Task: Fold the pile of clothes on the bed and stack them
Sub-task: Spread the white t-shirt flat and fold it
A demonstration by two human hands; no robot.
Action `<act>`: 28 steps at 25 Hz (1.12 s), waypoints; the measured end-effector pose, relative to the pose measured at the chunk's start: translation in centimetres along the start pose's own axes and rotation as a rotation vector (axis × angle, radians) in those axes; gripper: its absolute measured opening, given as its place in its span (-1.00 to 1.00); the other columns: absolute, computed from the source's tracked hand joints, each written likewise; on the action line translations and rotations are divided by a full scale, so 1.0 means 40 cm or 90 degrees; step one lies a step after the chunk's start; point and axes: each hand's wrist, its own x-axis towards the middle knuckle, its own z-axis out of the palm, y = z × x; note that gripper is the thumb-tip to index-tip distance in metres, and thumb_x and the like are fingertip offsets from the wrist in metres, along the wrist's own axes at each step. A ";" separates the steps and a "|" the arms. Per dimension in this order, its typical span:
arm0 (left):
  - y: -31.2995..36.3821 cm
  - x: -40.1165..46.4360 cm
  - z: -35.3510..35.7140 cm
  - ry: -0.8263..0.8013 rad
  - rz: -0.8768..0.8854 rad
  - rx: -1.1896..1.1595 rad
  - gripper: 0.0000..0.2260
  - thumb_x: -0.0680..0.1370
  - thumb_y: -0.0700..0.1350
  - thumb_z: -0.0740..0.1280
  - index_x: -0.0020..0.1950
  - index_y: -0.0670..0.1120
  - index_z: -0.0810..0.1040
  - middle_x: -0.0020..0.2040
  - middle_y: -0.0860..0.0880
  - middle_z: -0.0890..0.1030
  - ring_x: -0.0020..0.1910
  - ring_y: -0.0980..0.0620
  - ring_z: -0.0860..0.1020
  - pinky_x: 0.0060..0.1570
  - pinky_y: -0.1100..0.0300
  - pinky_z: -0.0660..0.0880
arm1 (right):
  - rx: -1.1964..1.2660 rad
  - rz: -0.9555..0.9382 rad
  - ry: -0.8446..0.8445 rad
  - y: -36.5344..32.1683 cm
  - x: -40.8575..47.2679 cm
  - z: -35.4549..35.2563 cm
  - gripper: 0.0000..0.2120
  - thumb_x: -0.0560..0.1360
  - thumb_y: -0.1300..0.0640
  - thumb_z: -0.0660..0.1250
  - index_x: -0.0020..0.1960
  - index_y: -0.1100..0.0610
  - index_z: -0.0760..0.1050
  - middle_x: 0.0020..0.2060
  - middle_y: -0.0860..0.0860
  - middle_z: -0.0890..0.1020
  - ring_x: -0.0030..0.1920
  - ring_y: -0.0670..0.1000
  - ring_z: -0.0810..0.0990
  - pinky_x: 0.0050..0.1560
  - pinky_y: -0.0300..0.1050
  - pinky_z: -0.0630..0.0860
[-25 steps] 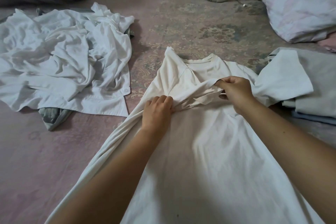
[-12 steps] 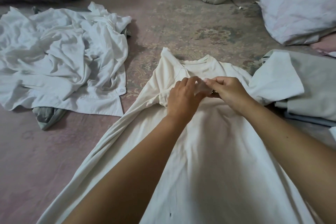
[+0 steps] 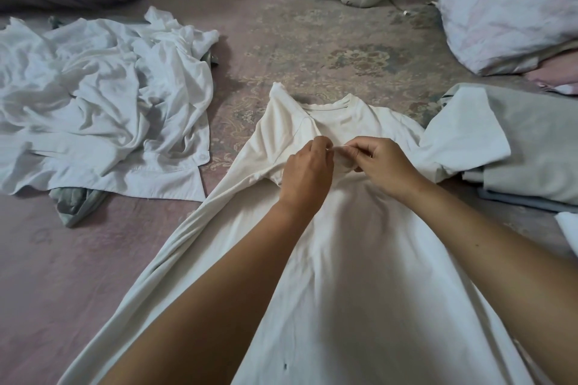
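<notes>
Both hands have closed in on each other since approx 1 s back: left hand (image 3: 308,170) was apart from the right then, gripping bunched cloth lower left; now it sits just beside right hand (image 3: 383,166) at chest of shirt. Left sleeve, loose and bunched then, now lies folded inward over the chest.

Hand state: left hand pinches the sleeve edge btwn thumb and fingertips. Right hand pinches the same edge from the other side, fingers curled. Both are grasping cloth; neither released.

Location: cream shirt (image 3: 359,259) lies flat on the bed (image 3: 281,40), collar away from the person, hem toward the camera, btwn the two arms.

Progress, judged: early-to-mid. Folded stack (image 3: 531,147) lies at right, touching the shirt's right sleeve, so some items look done. Current shirt is at first fold only; right sleeve not yet turned in, body not yet folded up. Unfolded pile (image 3: 103,103) at left, well apart, remains to do; grey item shows under it.

Condition of shirt: cream, thin, soft, mostly smooth w/ light creases. Left side is rolled in a long ridge. Small dark mark near hem; stain or hole, cannot tell.
</notes>
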 end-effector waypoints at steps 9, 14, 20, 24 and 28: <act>-0.002 -0.013 -0.059 -0.074 -0.019 0.000 -0.71 0.50 -0.21 0.37 0.18 -0.23 0.44 0.01 -0.18 0.55 -0.04 -0.17 0.52 -0.14 -0.07 0.45 | -0.164 -0.116 0.086 -0.026 0.002 0.014 -0.87 0.52 0.30 0.30 -0.03 0.27 0.62 -0.16 0.08 0.66 -0.30 -0.14 0.52 -0.17 -0.38 0.38; -0.027 -0.037 -0.091 0.016 0.009 0.137 -0.89 0.41 -0.41 0.33 -0.11 -0.26 0.51 -0.16 -0.21 0.50 -0.27 -0.23 0.51 -0.43 0.07 0.31 | -0.201 -0.164 0.124 -0.003 -0.009 0.009 -0.86 0.44 0.38 0.34 -0.08 0.23 0.63 -0.16 0.05 0.66 -0.14 0.01 0.58 -0.12 -0.31 0.42; -0.045 -0.086 -0.134 0.017 -0.268 0.123 -0.80 0.47 -0.37 0.24 0.07 -0.20 0.43 0.04 -0.16 0.43 -0.06 -0.20 0.48 -0.15 0.03 0.35 | -0.187 -0.121 0.173 0.005 -0.022 0.013 -0.87 0.44 0.32 0.36 -0.07 0.19 0.64 -0.15 0.03 0.61 -0.18 0.01 0.55 -0.12 -0.14 0.46; -0.065 -0.131 -0.145 0.028 -0.297 -0.075 -0.84 0.43 -0.34 0.36 -0.11 -0.12 0.47 -0.12 -0.04 0.41 -0.17 -0.11 0.50 -0.14 -0.05 0.55 | -0.137 0.022 0.179 0.003 -0.027 0.006 -0.83 0.47 0.33 0.30 -0.02 0.18 0.61 -0.26 0.00 0.59 -0.29 0.05 0.57 -0.15 -0.08 0.51; -0.086 -0.180 -0.149 -0.055 -0.100 -0.018 -0.88 0.42 -0.35 0.41 -0.08 -0.21 0.58 -0.10 -0.06 0.43 -0.25 0.01 0.49 -0.20 0.23 0.44 | 0.077 0.162 0.150 0.002 -0.030 -0.020 -0.80 0.46 0.41 0.27 -0.14 0.15 0.55 -0.34 0.07 0.55 -0.36 0.03 0.59 -0.27 -0.13 0.64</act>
